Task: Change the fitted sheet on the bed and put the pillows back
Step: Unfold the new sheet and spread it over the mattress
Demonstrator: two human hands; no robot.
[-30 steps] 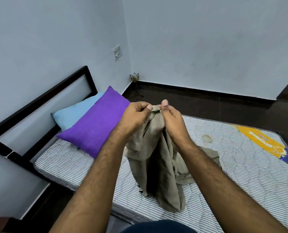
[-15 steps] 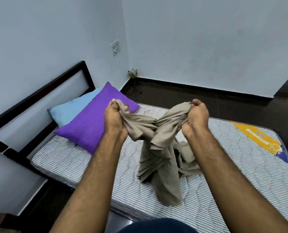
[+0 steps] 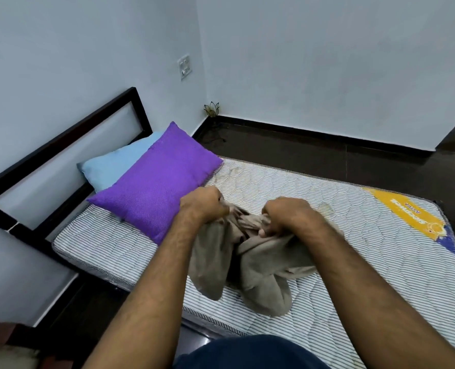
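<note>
Mattress (image 3: 354, 262) lies bare; purple pillow (image 3: 157, 182) and blue pillow (image 3: 112, 166) lean at its head edge. Beige sheet (image 3: 263, 270) bunches near its front edge. Left hand (image 3: 202, 206) and right hand (image 3: 287, 217), knuckles up, fingers curled, grip it.

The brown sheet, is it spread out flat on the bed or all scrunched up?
Scrunched up. The brown sheet hangs in bunched folds from the left hand and right hand, leaving the striped mattress bare.
</note>
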